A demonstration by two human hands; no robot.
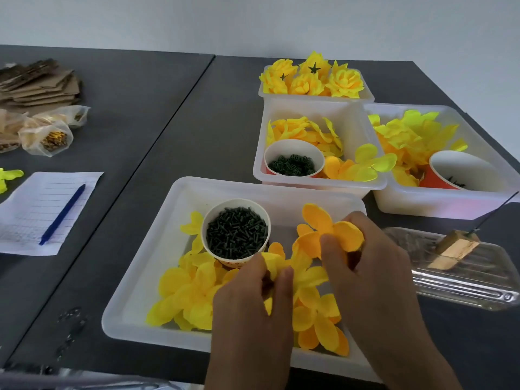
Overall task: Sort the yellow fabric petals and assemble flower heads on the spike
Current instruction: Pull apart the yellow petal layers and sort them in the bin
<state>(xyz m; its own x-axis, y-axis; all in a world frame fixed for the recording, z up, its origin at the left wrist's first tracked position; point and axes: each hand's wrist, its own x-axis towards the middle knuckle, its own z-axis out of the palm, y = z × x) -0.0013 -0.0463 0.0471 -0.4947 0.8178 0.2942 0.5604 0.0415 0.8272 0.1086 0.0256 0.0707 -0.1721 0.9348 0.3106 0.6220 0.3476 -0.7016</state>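
Note:
A white tray (157,249) near me holds loose yellow fabric petals (185,299) and a paper cup of dark green pins (236,235). My right hand (365,277) pinches an orange-yellow petal piece (329,232) lifted above the tray. My left hand (253,305) pinches another yellow petal (274,263) out of the pile. A thin metal spike (495,212) rises from a wooden block (455,249) at the right. Finished flower heads (312,77) fill a bin at the back.
Two more white bins hold petals: the middle bin (320,181) with a cup of green rings (292,161), the right bin (450,204) with an orange cup (455,170). A clear plastic tray (461,282) lies under the block. Paper with a blue pen (63,215), bags and cardboard (39,85) lie left.

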